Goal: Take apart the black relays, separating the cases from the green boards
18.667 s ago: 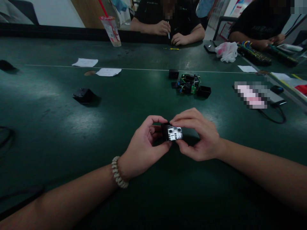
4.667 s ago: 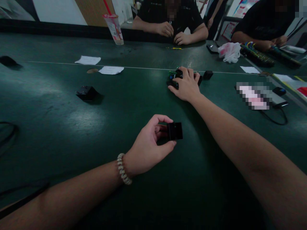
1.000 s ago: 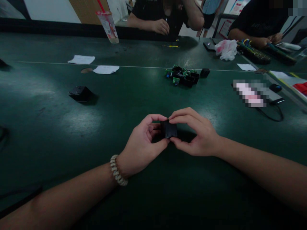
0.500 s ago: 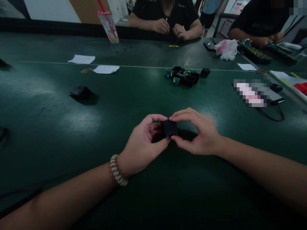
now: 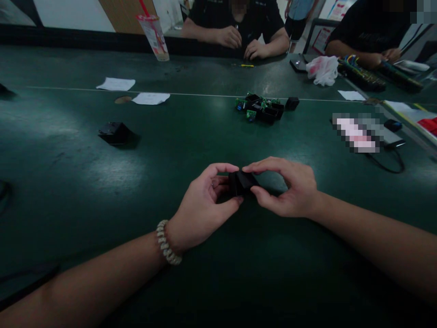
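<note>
Near the middle of the green table (image 5: 191, 141), my left hand (image 5: 205, 205) grips a small black plastic case (image 5: 234, 183) between thumb and fingers. My right hand (image 5: 290, 187) pinches a black cover piece (image 5: 248, 180), tilted against the right side of the case. The two black parts touch at the top and spread apart lower down. What is inside the case cannot be made out. Farther back lies a pile of black cases and green circuit boards (image 5: 261, 108), with a single black case (image 5: 292, 104) beside it.
A black block (image 5: 114, 133) sits at the left. Paper slips (image 5: 150, 98) and a drink cup (image 5: 155, 38) stand farther off. A phone (image 5: 357, 134) and cable (image 5: 389, 168) lie right, near a plastic bag (image 5: 322, 70). Two people sit across the table.
My right hand has shifted slightly right and turned the cover piece, which now tilts away from the case. My left hand has stayed still. Across the table, a person's hand has lowered.
</note>
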Tool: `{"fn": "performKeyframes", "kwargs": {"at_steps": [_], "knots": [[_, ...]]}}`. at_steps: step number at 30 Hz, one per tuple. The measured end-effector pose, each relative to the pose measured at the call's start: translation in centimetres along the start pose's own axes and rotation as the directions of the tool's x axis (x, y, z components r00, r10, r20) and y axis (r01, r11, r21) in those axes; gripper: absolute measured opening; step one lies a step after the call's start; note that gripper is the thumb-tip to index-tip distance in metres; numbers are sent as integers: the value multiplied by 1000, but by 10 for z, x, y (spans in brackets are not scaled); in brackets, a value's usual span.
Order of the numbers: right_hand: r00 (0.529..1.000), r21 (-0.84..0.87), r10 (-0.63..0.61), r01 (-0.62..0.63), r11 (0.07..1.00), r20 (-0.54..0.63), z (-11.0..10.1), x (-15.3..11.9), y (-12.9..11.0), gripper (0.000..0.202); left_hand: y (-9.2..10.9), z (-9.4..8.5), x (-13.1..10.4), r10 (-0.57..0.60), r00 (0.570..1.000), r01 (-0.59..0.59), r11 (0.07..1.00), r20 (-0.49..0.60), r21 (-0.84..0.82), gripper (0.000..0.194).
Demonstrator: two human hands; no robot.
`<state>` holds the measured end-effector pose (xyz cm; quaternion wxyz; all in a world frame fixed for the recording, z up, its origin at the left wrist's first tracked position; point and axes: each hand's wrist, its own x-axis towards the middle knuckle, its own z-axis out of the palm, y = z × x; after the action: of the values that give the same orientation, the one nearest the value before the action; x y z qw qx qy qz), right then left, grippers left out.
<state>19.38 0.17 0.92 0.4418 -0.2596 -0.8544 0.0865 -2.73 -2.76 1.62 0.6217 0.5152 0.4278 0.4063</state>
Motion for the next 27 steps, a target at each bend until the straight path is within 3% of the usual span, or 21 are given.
{"fn": "performKeyframes", "kwargs": {"at_steps": [3,5,7,9,12,13,15,17,19,22,24,25,27], "knots": [[986,77,159,-155,985,-55,3,-1,-2,18,-1,-1,0,-6,1000,6,1000,7,5,53],[932,223,352,-327,918,-85,6,0,-1,14,-1,-1,0,-11,1000,11,1000,3,19,53],[821,412,570,-507,757,-37,8,2,4,13,-1,-1,-1,-12,1000,12,1000,2,28,52],[668,569,739,-644,511,92,10,5,11,17,0,0,-1,-6,1000,6,999,-2,31,51],[449,686,845,-713,144,289,8,11,20,19,0,0,0,-2,1000,2,1000,-3,31,50],[403,704,852,-708,59,334,7,12,21,18,0,0,0,-2,1000,3,1000,-3,30,50],[357,730,850,-682,-45,387,6,12,24,17,1,0,0,-7,1000,7,1000,-4,28,50],[371,755,847,-654,-54,382,6,11,27,16,1,0,0,-11,1000,11,1000,-7,26,51],[432,776,842,-630,25,323,6,8,35,15,1,0,0,-16,1000,16,1000,-6,24,51],[545,761,828,-592,265,135,4,7,59,16,0,-1,-1,-18,1000,18,999,-2,29,52],[588,669,808,-583,461,-44,-2,8,78,24,-1,-1,-1,-12,1000,12,999,-4,29,51],[615,567,779,-602,562,-119,-7,9,88,33,-1,-2,-1,-9,1000,9,999,-3,31,51],[719,274,668,-615,739,-189,-17,10,102,52,-2,-2,-1,-8,1000,8,999,3,36,51]]}}
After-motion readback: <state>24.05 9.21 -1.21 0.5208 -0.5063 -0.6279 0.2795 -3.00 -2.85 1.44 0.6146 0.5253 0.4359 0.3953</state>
